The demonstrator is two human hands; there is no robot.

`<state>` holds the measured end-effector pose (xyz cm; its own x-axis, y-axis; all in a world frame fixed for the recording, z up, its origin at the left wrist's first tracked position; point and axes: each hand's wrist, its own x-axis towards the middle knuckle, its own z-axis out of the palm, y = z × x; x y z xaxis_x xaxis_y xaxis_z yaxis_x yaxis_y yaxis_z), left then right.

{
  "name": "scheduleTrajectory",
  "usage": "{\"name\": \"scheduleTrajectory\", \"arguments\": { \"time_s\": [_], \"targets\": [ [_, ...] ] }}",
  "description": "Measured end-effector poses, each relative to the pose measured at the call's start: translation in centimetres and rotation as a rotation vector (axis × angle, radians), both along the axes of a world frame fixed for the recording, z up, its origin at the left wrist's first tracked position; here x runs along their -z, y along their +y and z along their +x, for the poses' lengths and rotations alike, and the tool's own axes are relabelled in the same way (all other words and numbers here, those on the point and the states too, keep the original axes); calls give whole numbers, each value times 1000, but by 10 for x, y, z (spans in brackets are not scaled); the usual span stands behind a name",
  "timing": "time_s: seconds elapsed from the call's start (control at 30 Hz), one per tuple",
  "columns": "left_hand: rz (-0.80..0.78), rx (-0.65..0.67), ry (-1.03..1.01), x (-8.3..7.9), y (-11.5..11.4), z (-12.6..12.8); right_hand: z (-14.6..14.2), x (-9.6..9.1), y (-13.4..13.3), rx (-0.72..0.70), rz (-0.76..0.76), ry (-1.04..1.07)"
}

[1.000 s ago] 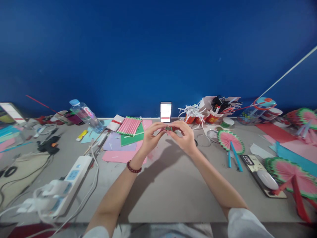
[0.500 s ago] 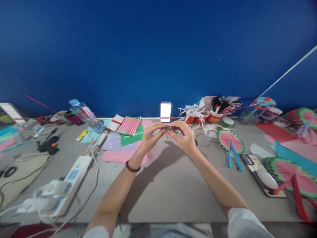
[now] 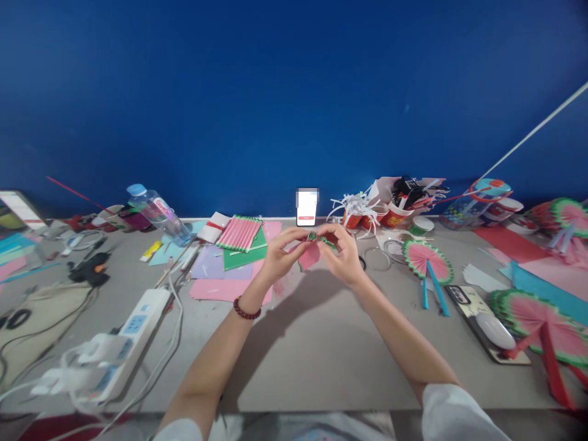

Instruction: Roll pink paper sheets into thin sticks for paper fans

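Grey tabletop (image 3: 312,361) runs wide, with a finished paper fan (image 3: 427,260) lying to the right. Over its middle, toward the far edge, the left hand (image 3: 278,257) and right hand (image 3: 344,260) meet, fingertips pinched on a small pink-and-green pleated paper (image 3: 309,256). Half a second ago it was a tight bundle. Now a pink flap hangs open below the fingers, so the pleats seem to be loosening.

You've got one pleated paper piece (image 3: 310,253), one phone (image 3: 307,207), one water bottle (image 3: 158,213), one power strip (image 3: 133,334), one mouse (image 3: 495,331), one glue gun (image 3: 89,268), one blue-stick fan (image 3: 427,260). Stacked fans (image 3: 535,315) overlap too much to count.
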<state>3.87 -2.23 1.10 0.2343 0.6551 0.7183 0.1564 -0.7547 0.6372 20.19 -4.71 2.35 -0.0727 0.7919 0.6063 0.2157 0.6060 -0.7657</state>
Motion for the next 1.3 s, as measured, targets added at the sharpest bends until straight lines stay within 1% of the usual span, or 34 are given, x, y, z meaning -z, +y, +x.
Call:
{"name": "scheduleTrajectory", "arguments": {
  "time_s": [0.13,0.33,0.53,0.73,0.93,1.2,1.3],
  "targets": [
    [-34,36,-1,2,0,2,2,-2,1,19,-24,-31],
    [-85,43,7,3,0,3,3,-6,0,-32,-83,-60],
    [-113,58,-18,0,-2,3,0,-6,0,27,-35,-30],
    [-147,74,10,-4,-5,3,1,-4,1,33,-2,-46],
    [-112,65,13,-5,-5,3,1,-4,1,53,8,-64],
    [-70,14,57,-6,-8,6,1,-8,-2,128,78,-135],
    [-62,-4,59,-7,-10,8,1,-7,-2,164,46,-113]
  ]
}}
